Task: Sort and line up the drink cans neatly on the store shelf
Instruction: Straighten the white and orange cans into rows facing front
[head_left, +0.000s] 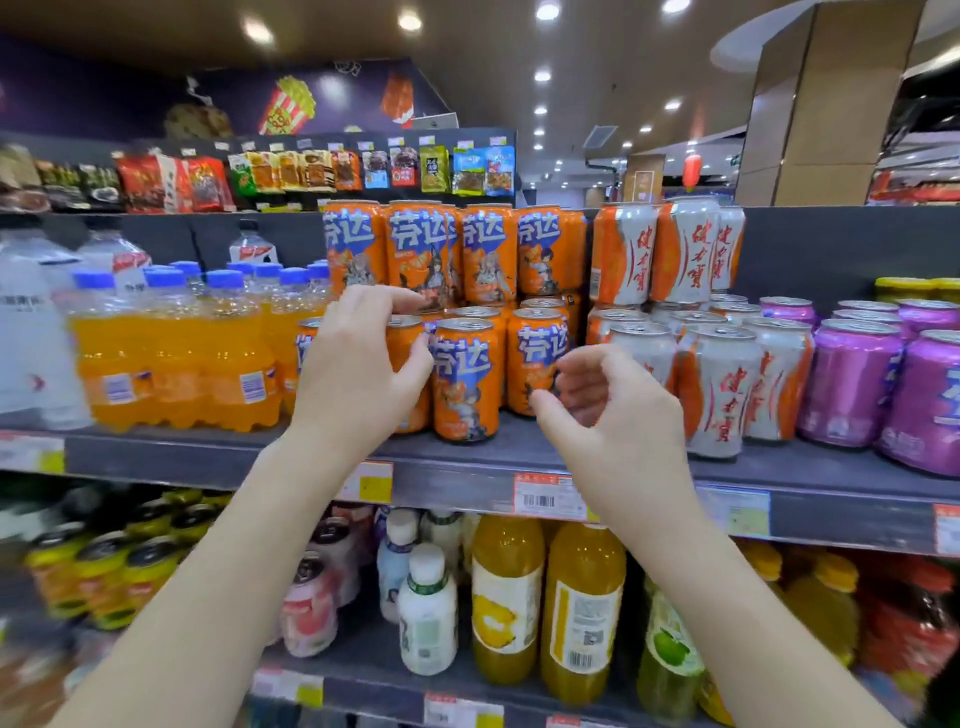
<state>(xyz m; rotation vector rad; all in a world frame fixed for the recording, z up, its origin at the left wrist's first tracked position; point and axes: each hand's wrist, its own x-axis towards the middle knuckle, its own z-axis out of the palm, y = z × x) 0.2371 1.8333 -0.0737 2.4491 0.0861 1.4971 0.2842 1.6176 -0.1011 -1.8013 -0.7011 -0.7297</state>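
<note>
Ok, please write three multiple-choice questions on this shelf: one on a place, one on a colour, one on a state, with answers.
1. Which cans stand directly right of the orange Fanta cans?
A. purple cans
B. white-and-orange cans
C. yellow cans

2. What colour are the caps of the orange soda bottles?
A. red
B. green
C. blue

3. What does the left hand do?
A. grips a front-row orange Fanta can
B. holds a bottle
C. rests on the shelf edge

1 B: they adjoin the Fanta stack.
2 C: blue caps top each bottle.
3 A: its fingers and thumb curl round the can.
</note>
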